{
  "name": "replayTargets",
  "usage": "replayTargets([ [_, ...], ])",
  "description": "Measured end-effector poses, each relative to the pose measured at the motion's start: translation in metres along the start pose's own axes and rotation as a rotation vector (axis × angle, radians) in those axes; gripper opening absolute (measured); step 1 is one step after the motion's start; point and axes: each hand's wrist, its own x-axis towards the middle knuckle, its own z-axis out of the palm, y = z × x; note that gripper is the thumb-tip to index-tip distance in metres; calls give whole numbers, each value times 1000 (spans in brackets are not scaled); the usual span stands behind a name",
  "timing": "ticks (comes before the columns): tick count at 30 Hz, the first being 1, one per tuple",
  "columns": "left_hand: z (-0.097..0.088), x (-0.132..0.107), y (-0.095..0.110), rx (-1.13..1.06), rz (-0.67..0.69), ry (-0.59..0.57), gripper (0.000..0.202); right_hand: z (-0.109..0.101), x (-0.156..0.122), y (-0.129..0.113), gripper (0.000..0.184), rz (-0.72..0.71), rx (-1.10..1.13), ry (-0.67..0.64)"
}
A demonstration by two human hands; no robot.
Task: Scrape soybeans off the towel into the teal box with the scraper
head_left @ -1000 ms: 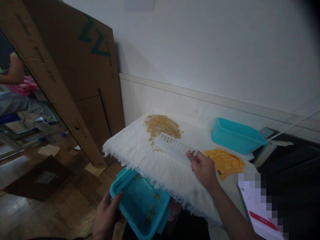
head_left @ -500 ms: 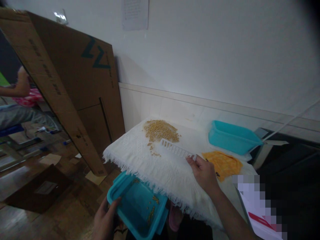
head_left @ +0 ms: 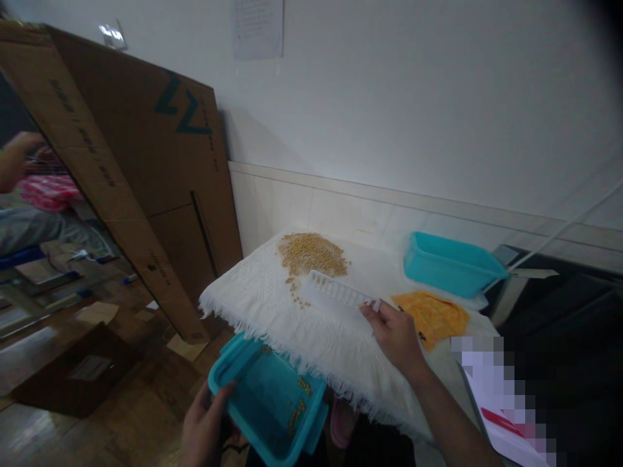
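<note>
My left hand [head_left: 204, 425] grips the left rim of a teal plastic bin [head_left: 265, 395], which is tilted below the front edge of the cloth. A few yellowish beans, like soybeans, lie along its inner sides. Over the white fringed cloth [head_left: 257, 295], my right hand [head_left: 396, 334] pinches the right end of a white plastic strip with a row of slots [head_left: 341, 290]. The strip's far end is close to the front of a bean pile [head_left: 314, 253], with some stray beans left of it. Whether the strip touches the cloth is unclear.
A second teal bin [head_left: 452, 266] stands at the back right, beside an orange cloth [head_left: 433, 316]. To the left rises a large cardboard box [head_left: 141, 143]. A wall [head_left: 413, 97] closes off the back. Beyond the box, another person's arm [head_left: 17, 162] shows.
The slotted strip and my right hand have shifted very slightly left, with the view moving a little too. My left hand keeps its hold on the bin. The other person's arm has moved.
</note>
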Motion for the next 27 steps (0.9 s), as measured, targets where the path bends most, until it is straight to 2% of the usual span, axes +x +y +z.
replayTargets([
  [7, -10, 11, -12, 20, 41, -62, 59, 1, -3, 0, 51, -41, 32, -27],
  [18, -14, 13, -17, 23, 38, -29, 62, 6, -14, 0, 47, -95, 99, -111],
  [21, -14, 13, -17, 23, 56, -49, 58, 7, -17, 0, 47, -95, 103, -132],
  [24, -14, 14, -17, 36, 59, -50, 60, 6, -16, -4, 47, -72, 98, -151],
  [27, -15, 15, -16, 49, 58, -36, 61, 6, -10, -8, 33, 23, 81, -175],
])
